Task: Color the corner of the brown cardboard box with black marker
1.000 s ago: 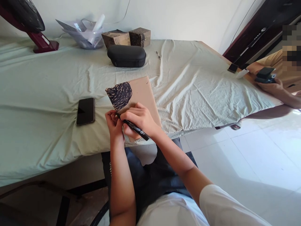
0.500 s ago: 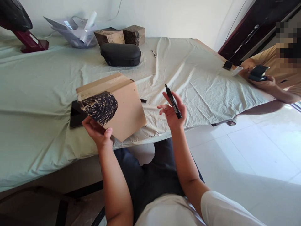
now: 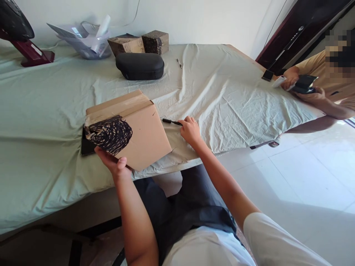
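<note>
My left hand (image 3: 115, 164) grips the lower left corner of a brown cardboard box (image 3: 148, 136), its thumb on the near edge and its fingers underneath. Dense black scribbles (image 3: 111, 135) cover the box's left corner. Just right of the box, my right hand (image 3: 190, 131) is closed around a black marker (image 3: 176, 123), most of it hidden by the fingers. The marker points left, its front end at a black cap (image 3: 166, 120) on the cloth; whether the tip is inside the cap I cannot tell. Partly under the box lies a dark flat object (image 3: 87, 144).
Behind the box stand a black zip case (image 3: 140, 66), two patterned boxes (image 3: 155, 42), a clear plastic basket (image 3: 91, 50) and a dark red stand (image 3: 36, 55). A pen (image 3: 179, 63) lies farther back. At right, another person's hands (image 3: 313, 94) hold a dark object.
My right hand has come down and left from the air to the cap on the cloth, turning the marker to point left. The box has tipped slightly lower in my left hand.
</note>
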Action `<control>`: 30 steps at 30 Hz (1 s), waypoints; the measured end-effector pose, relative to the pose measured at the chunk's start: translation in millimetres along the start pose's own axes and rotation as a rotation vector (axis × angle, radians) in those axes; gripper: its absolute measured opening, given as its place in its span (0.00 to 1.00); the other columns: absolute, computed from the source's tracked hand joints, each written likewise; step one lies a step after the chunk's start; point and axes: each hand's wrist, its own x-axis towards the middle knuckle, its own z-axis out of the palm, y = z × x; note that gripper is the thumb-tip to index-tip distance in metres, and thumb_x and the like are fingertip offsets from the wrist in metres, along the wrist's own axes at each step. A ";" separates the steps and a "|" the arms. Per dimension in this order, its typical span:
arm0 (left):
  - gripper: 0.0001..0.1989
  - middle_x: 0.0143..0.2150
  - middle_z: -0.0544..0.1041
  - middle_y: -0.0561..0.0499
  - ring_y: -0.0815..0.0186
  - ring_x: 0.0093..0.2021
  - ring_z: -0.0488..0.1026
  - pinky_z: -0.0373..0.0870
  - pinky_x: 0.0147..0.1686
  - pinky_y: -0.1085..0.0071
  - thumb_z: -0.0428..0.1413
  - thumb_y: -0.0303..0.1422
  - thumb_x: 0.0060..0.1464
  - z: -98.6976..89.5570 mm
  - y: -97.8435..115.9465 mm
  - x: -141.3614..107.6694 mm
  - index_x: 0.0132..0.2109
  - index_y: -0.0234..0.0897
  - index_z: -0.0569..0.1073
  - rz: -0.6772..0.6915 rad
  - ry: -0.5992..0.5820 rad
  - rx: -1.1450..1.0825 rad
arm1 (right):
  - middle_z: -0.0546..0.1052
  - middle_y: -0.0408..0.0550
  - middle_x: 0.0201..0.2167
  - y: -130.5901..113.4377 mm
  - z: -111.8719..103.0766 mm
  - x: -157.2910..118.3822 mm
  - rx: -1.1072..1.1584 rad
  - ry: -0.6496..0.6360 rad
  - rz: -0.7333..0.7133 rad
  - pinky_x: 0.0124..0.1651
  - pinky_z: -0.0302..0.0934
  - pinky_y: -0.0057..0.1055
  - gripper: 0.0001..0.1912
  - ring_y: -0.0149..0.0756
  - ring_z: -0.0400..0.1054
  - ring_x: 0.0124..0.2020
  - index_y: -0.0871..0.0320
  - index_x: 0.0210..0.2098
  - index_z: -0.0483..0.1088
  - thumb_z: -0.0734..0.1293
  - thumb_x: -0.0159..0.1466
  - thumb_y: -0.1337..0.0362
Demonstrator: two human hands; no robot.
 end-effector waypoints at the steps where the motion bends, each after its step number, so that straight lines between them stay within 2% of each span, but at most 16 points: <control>1: 0.55 0.57 0.68 0.51 0.46 0.62 0.72 0.69 0.70 0.40 0.72 0.64 0.23 0.4 0.3 -0.9 0.58 0.55 0.62 0.023 0.023 -0.020 | 0.80 0.65 0.63 -1.2 -0.5 0.0 0.001 0.001 0.008 0.64 0.67 0.48 0.31 0.58 0.71 0.64 0.58 0.72 0.82 0.60 0.76 0.74; 6: 0.50 0.59 0.72 0.49 0.44 0.62 0.74 0.73 0.68 0.38 0.74 0.58 0.28 2.7 -2.1 -6.0 0.60 0.56 0.67 0.054 0.065 -0.091 | 0.81 0.63 0.61 -5.0 2.4 -1.6 0.008 0.012 0.062 0.64 0.66 0.47 0.31 0.58 0.71 0.63 0.55 0.71 0.83 0.60 0.77 0.74; 12: 0.60 0.66 0.75 0.47 0.38 0.70 0.72 0.70 0.71 0.37 0.73 0.63 0.23 1.7 -5.7 -4.9 0.66 0.58 0.67 0.031 0.086 -0.088 | 0.80 0.64 0.64 -18.4 6.3 10.0 -0.031 -0.034 0.045 0.64 0.65 0.50 0.30 0.59 0.70 0.65 0.56 0.71 0.82 0.59 0.78 0.74; 17: 0.60 0.67 0.76 0.48 0.37 0.73 0.71 0.65 0.76 0.37 0.72 0.64 0.22 1.8 -2.1 -5.0 0.67 0.58 0.70 0.006 0.073 -0.073 | 0.79 0.64 0.65 -33.5 5.3 26.0 -0.045 -0.090 -0.005 0.64 0.64 0.50 0.31 0.60 0.69 0.66 0.56 0.71 0.82 0.58 0.78 0.75; 19: 0.60 0.67 0.76 0.48 0.37 0.73 0.72 0.65 0.76 0.36 0.72 0.64 0.22 2.1 -1.6 -6.1 0.67 0.58 0.71 0.004 0.074 -0.065 | 0.79 0.64 0.65 -39.0 9.2 30.8 -0.041 -0.093 -0.016 0.64 0.63 0.49 0.29 0.60 0.69 0.66 0.56 0.71 0.81 0.59 0.79 0.72; 24: 0.55 0.67 0.76 0.49 0.37 0.73 0.71 0.64 0.76 0.33 0.70 0.65 0.25 1.7 -3.5 -9.7 0.65 0.60 0.72 0.014 0.090 -0.049 | 0.77 0.64 0.67 -48.8 25.5 39.5 -0.006 -0.040 -0.048 0.68 0.61 0.50 0.23 0.61 0.66 0.68 0.54 0.72 0.79 0.64 0.84 0.58; 27: 0.51 0.67 0.76 0.50 0.36 0.72 0.71 0.65 0.75 0.32 0.70 0.65 0.27 0.9 -2.5 -11.0 0.62 0.61 0.73 0.022 0.082 -0.058 | 0.78 0.64 0.67 -50.8 32.5 43.3 -0.017 -0.047 -0.084 0.66 0.61 0.47 0.21 0.58 0.66 0.68 0.56 0.69 0.80 0.62 0.86 0.59; 30: 0.45 0.68 0.76 0.50 0.36 0.71 0.73 0.70 0.71 0.30 0.70 0.65 0.32 1.0 0.8 -11.3 0.59 0.60 0.76 0.012 0.053 -0.065 | 0.77 0.66 0.69 -50.5 37.7 45.7 -0.060 -0.058 -0.111 0.65 0.62 0.46 0.21 0.57 0.67 0.68 0.61 0.68 0.79 0.60 0.86 0.62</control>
